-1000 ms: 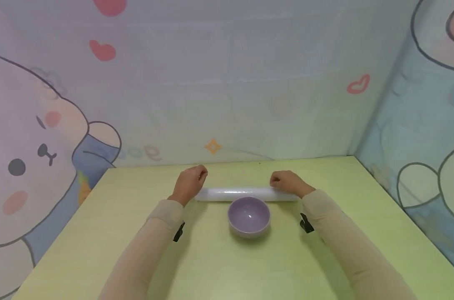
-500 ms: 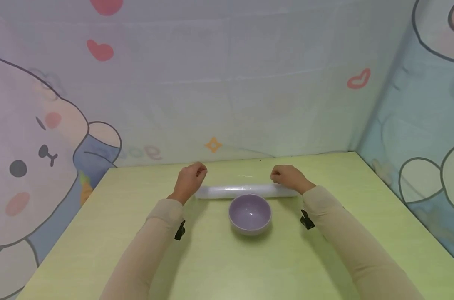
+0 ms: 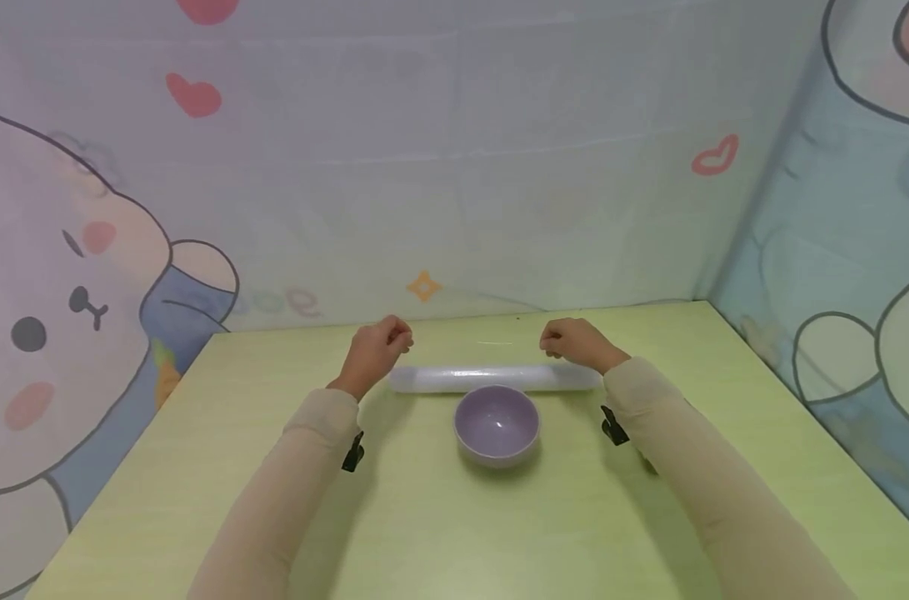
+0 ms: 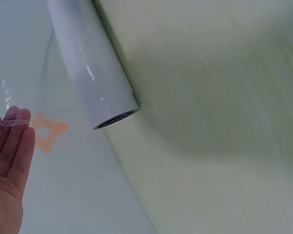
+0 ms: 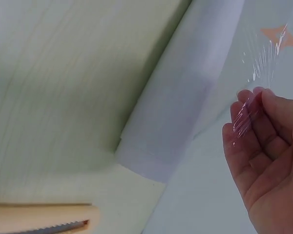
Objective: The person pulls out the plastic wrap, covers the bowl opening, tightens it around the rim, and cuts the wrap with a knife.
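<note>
A roll of clear plastic wrap (image 3: 454,380) lies crosswise on the table behind a purple bowl (image 3: 496,423). My left hand (image 3: 373,353) is just beyond the roll's left end, pinching one corner of the loose film (image 4: 14,121). Beyond the right part of the roll, my right hand (image 3: 577,343) pinches the film's other side between thumb and fingers. Wrinkled film (image 5: 241,119) lies over those fingers in the right wrist view. The sheet between the hands is nearly invisible, apart from a thin glint.
On the yellow-green table (image 3: 439,533), a light orange tool with a serrated edge (image 5: 44,218) lies to the right, mostly hidden by my right forearm in the head view. A printed cloth (image 3: 499,167) hangs close behind the table.
Both hands have moved slightly away from me, past the roll, drawing the film with them. A thin glint of film now shows between them. The bowl stays in place.
</note>
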Demonstrator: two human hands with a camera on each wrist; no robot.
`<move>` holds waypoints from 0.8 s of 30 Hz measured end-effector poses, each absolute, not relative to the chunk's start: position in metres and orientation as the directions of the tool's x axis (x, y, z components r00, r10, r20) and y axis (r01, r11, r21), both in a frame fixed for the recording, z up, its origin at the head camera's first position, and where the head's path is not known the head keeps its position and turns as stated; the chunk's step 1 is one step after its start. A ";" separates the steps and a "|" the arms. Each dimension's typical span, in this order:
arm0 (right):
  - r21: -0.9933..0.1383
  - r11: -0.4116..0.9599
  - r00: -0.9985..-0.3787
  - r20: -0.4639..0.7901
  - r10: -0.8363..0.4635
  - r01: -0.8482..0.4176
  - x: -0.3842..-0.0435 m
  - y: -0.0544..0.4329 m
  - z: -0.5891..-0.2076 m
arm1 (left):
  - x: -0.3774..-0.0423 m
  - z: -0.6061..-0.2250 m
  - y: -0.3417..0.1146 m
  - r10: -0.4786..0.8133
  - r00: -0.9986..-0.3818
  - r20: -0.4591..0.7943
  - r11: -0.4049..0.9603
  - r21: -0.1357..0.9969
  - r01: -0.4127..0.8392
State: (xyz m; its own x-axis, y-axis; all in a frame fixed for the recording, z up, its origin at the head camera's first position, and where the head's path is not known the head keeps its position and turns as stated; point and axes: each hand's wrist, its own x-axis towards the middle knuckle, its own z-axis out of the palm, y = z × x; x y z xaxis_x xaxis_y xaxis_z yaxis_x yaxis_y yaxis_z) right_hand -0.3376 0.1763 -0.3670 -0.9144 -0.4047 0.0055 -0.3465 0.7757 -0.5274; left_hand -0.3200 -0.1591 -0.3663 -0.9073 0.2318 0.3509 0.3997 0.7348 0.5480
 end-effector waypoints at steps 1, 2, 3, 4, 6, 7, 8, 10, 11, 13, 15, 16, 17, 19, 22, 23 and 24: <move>-0.526 0.778 -0.915 0.001 -0.403 -0.343 -0.339 0.175 -0.366 | -0.320 -0.365 -0.160 0.232 -0.908 0.350 0.736 0.547 0.399; -0.523 0.780 -0.915 -0.002 -0.404 -0.343 -0.339 0.174 -0.365 | -0.320 -0.364 -0.161 0.231 -0.909 0.348 0.739 0.545 0.396; -0.519 0.783 -0.916 -0.002 -0.402 -0.343 -0.340 0.173 -0.363 | -0.320 -0.362 -0.161 0.230 -0.910 0.345 0.738 0.548 0.394; -0.513 0.785 -0.915 0.000 -0.404 -0.346 -0.340 0.173 -0.362 | -0.320 -0.361 -0.162 0.230 -0.911 0.342 0.735 0.552 0.393; -0.509 0.788 -0.916 0.002 -0.401 -0.345 -0.340 0.172 -0.360 | -0.320 -0.359 -0.163 0.233 -0.913 0.335 0.731 0.559 0.391; -0.510 0.787 -0.916 0.003 -0.401 -0.346 -0.340 0.172 -0.359 | -0.320 -0.358 -0.163 0.233 -0.914 0.333 0.731 0.560 0.391; -0.516 0.784 -0.916 0.004 -0.401 -0.346 -0.340 0.171 -0.357 | -0.320 -0.358 -0.164 0.232 -0.914 0.333 0.732 0.559 0.389; -0.529 0.776 -0.916 0.007 -0.400 -0.343 -0.339 0.172 -0.355 | -0.320 -0.357 -0.164 0.229 -0.913 0.336 0.731 0.560 0.390; -0.536 0.774 -0.918 0.007 -0.396 -0.338 -0.338 0.172 -0.355 | -0.320 -0.356 -0.164 0.228 -0.912 0.342 0.730 0.560 0.393; -0.541 0.770 -0.919 0.013 -0.395 -0.338 -0.338 0.173 -0.353 | -0.320 -0.355 -0.163 0.231 -0.906 0.353 0.728 0.555 0.402; -0.542 0.772 -0.922 0.014 -0.388 -0.333 -0.338 0.175 -0.353 | -0.320 -0.354 -0.162 0.236 -0.902 0.361 0.723 0.555 0.411; -0.543 0.774 -0.925 0.010 -0.381 -0.325 -0.338 0.175 -0.354 | -0.320 -0.354 -0.161 0.239 -0.901 0.363 0.721 0.555 0.415; -0.541 0.777 -0.926 0.011 -0.378 -0.323 -0.337 0.176 -0.354 | -0.320 -0.353 -0.161 0.241 -0.899 0.365 0.721 0.553 0.417; -0.540 0.777 -0.926 0.011 -0.377 -0.323 -0.337 0.178 -0.355 | -0.320 -0.352 -0.160 0.240 -0.898 0.369 0.723 0.549 0.419; -0.548 0.771 -0.925 0.016 -0.379 -0.325 -0.336 0.178 -0.352 | -0.320 -0.350 -0.159 0.231 -0.895 0.381 0.729 0.542 0.419; -0.549 0.769 -0.925 0.020 -0.378 -0.326 -0.335 0.178 -0.350 | -0.320 -0.349 -0.159 0.227 -0.893 0.388 0.733 0.536 0.419; -0.550 0.767 -0.924 0.023 -0.381 -0.330 -0.335 0.178 -0.348 | -0.320 -0.347 -0.159 0.225 -0.892 0.391 0.734 0.534 0.419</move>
